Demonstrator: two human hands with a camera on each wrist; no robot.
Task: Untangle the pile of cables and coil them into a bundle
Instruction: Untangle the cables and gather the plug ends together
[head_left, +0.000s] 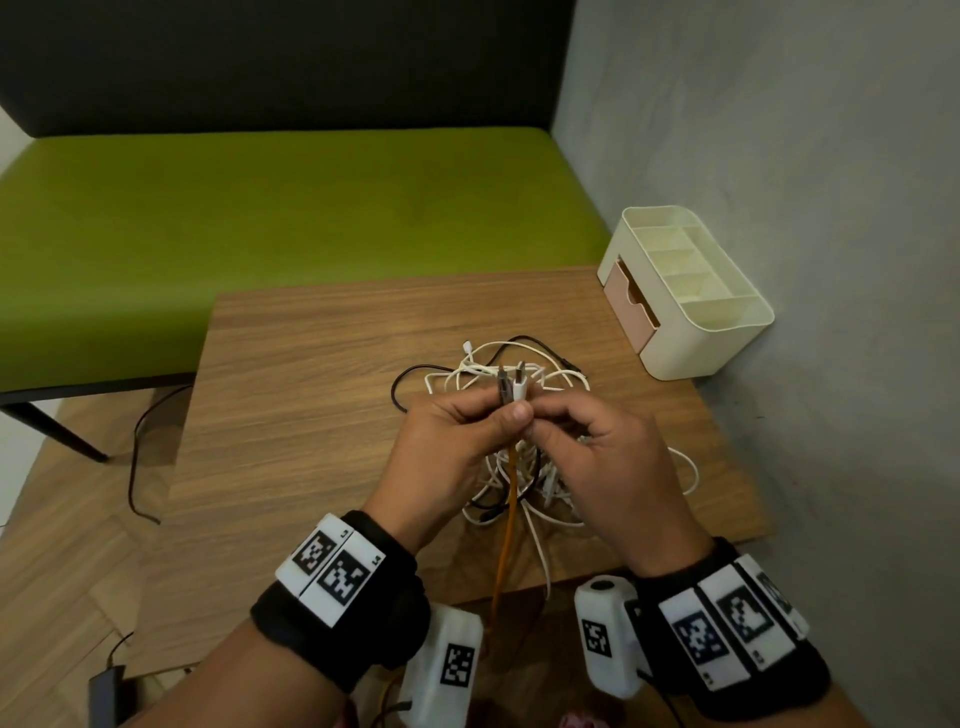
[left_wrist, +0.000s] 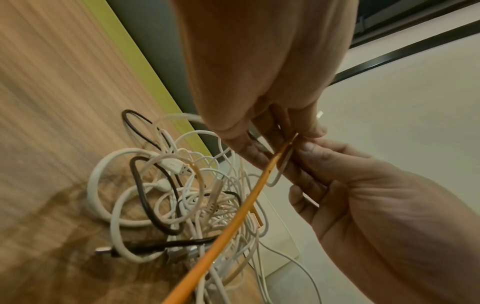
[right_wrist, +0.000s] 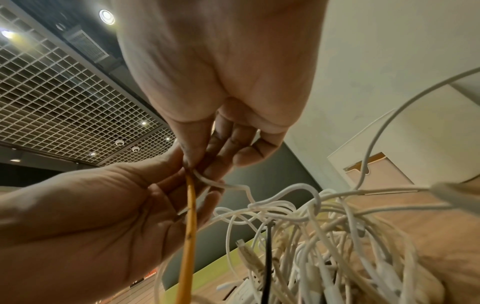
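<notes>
A tangled pile of white and black cables (head_left: 519, 374) lies on the wooden table (head_left: 322, 395). Both hands meet above it. My left hand (head_left: 457, 431) pinches two upright plugs, one dark (head_left: 502, 387) and one white (head_left: 520, 387), between thumb and fingers. An orange cable (head_left: 506, 525) hangs down from that grip and off the table's near edge; it shows too as the orange cable (left_wrist: 241, 207) and the orange cable (right_wrist: 191, 226). My right hand (head_left: 597, 447) pinches the same cable ends right beside the left thumb, with a thin white cable (right_wrist: 207, 181) looped over its fingers.
A cream desk organiser (head_left: 685, 291) with a pink drawer stands at the table's back right, against the grey wall. A green bench (head_left: 291, 208) runs behind the table. A black cord (head_left: 137, 457) trails on the floor at the left.
</notes>
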